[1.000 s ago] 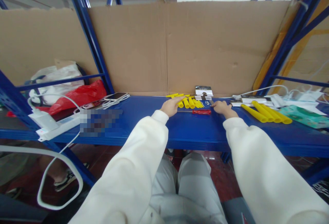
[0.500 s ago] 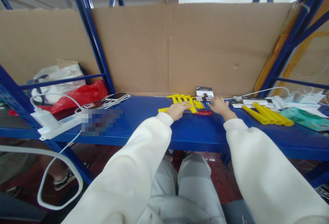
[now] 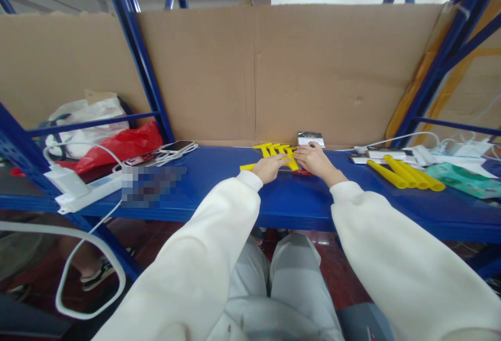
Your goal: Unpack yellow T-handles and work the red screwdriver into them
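My left hand (image 3: 271, 167) is closed round a yellow T-shaped tool (image 3: 292, 162). Its handle sticks out on the left of the hand and its crosspiece on the right. At that crosspiece is my right hand (image 3: 314, 162), fingers drawn together; what they hold, if anything, is hidden. Several more yellow T-shaped tools (image 3: 274, 148) lie in a row just behind my hands. Part of a red object (image 3: 302, 172) shows under the right hand. Behind it sits a black-and-white packet (image 3: 311, 138).
On the right of the blue shelf (image 3: 211, 184) lie several yellow tubes (image 3: 407, 174), flat boxes and a green packet (image 3: 462, 179). To the left are a phone (image 3: 180, 146), white cables, a power strip (image 3: 94, 189) and a red bag (image 3: 121, 145). Cardboard (image 3: 313, 69) stands behind.
My right hand has moved left, from beside the small yellow pieces to the yellow tool's crosspiece, covering those pieces and part of the red object. My left hand stays on the tool.
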The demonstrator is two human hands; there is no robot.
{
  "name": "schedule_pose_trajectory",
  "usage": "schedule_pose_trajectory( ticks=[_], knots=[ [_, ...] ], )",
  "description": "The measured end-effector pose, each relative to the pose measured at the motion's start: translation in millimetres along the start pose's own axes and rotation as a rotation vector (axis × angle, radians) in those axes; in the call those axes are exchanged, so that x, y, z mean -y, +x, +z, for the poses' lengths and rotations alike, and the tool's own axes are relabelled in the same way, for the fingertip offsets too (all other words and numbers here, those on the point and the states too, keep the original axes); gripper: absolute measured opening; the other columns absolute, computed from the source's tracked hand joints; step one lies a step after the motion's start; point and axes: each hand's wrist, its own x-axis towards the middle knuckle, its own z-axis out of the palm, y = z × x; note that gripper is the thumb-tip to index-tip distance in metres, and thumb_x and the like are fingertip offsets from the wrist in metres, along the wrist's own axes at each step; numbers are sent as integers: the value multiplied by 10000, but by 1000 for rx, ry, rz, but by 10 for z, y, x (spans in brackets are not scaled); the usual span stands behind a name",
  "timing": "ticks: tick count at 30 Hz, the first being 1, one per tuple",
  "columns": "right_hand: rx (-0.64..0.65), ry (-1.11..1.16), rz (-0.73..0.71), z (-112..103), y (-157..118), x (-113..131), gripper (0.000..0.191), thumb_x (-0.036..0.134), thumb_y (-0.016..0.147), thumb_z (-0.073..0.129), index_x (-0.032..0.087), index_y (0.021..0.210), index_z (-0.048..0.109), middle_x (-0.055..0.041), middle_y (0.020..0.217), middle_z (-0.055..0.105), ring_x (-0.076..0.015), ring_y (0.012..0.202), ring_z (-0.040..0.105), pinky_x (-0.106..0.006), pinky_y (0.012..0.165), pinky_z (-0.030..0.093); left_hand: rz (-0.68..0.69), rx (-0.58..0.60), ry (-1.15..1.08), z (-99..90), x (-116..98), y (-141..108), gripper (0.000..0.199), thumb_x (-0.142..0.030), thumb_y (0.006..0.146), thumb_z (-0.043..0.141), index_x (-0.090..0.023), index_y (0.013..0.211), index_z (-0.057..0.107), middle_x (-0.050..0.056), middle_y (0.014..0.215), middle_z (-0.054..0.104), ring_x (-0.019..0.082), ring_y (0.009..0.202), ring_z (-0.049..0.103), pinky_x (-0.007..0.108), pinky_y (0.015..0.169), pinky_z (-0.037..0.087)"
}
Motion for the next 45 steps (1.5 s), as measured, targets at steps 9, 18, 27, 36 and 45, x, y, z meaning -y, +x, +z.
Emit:
schedule_pose_trajectory(
  ticks=[9,18,27,36,45],
  knots=[
    [-50,-8,-11,14,17,-1,328,156,971,453,209,966,777,-109,981,767,-256,978,589,-458,959,293,44,-85,-90,43,71,10,527,-86,946,438,-259,1416,602,53,1460,616,192,1330,589,338,1124,470],
    [-123,17,49,-81,-1,-27,374,186,998,405,228,991,776,-94,971,769,-256,962,557,-472,966,259,32,-189,-208,91,157,55,512,-113,943,478,-252,1423,591,72,1433,636,208,1331,593,409,1174,431],
    [-115,0,29,-48,5,-30,349,169,980,428,243,966,769,-79,972,772,-256,979,528,-473,953,251,49,-157,-232,120,222,84,532,-113,918,512,-256,1424,596,59,1413,654,208,1318,605,406,1168,433],
    [-79,-17,21,-44,23,-10,351,135,973,431,238,931,764,-74,941,769,-253,991,536,-469,957,243,27,-110,-294,76,250,86,507,-113,905,570,-231,1395,628,73,1389,664,218,1311,614,398,1173,416],
    [16,-16,-56,-58,43,48,313,83,944,459,189,887,748,-102,924,765,-241,928,557,-397,844,267,-29,-57,-392,67,271,68,465,-101,865,637,-229,1308,701,63,1372,671,241,1311,613,387,1175,417]
  ],
)
